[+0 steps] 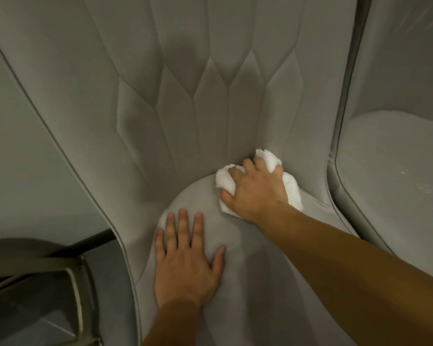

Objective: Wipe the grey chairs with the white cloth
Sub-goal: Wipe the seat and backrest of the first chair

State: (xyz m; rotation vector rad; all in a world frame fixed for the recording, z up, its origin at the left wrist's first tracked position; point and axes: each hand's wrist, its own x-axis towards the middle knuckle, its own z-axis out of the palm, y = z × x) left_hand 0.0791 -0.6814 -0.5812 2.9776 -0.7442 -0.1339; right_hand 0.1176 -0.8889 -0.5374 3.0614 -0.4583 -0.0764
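Observation:
A grey upholstered chair (185,108) with a stitched, quilted backrest fills the view. My right hand (255,191) grips a bunched white cloth (291,186) and presses it on the seat where the cushion meets the backrest, right of centre. My left hand (185,260) lies flat with fingers spread on the front part of the seat cushion, holding nothing. A second grey chair (395,158) stands right beside the first one.
A dark chair leg (90,242) shows at the left below the backrest edge. A dark round object with a framed panel (48,295) sits at the lower left. A pale grey wall (23,158) is behind on the left.

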